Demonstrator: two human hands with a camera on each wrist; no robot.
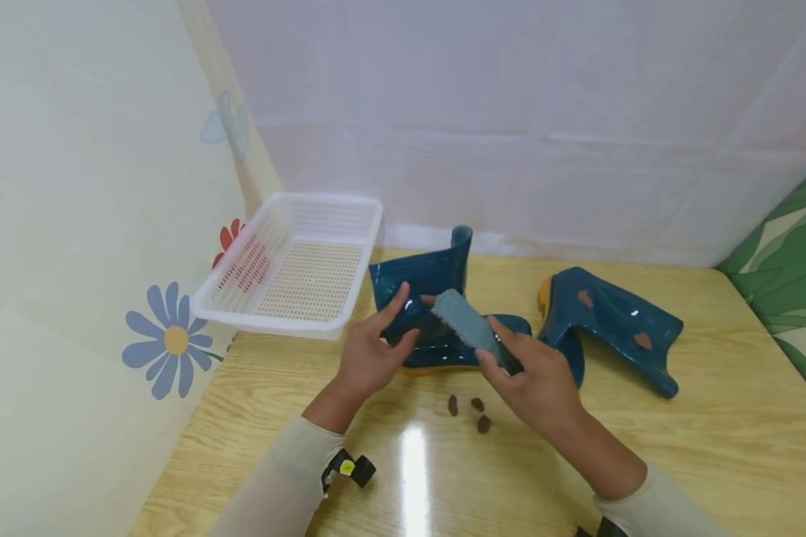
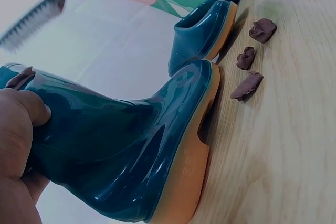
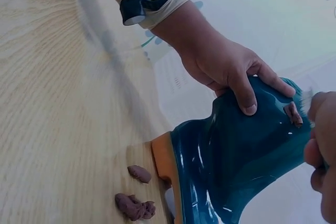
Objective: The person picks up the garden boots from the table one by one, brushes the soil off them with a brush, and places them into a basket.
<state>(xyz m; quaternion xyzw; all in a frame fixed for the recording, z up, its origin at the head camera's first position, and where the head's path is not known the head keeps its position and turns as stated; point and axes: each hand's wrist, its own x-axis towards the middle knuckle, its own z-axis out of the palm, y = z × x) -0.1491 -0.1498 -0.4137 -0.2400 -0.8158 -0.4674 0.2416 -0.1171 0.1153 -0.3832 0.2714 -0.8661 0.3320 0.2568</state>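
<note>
A dark teal rain boot (image 1: 422, 277) with an orange-tan sole stands on the table. My left hand (image 1: 371, 354) grips its shaft, the thumb lying on the near side in the left wrist view. A brown clay-like lump (image 3: 293, 115) sticks to the shaft close to my fingers. My right hand (image 1: 540, 377) holds a brush (image 1: 466, 321) by its dark handle, with pale bristles toward the shaft. The right wrist view shows the bristles right beside the lump. To the right, a second rain boot (image 1: 618, 317) lies on its side, bearing brown lumps.
Several loose brown lumps (image 1: 483, 424) lie on the wooden table (image 1: 725, 447) in front of the boot. At the back left is a white plastic basket (image 1: 269, 322) with slotted sides. Pale sheeting (image 1: 477, 112) hangs behind the table.
</note>
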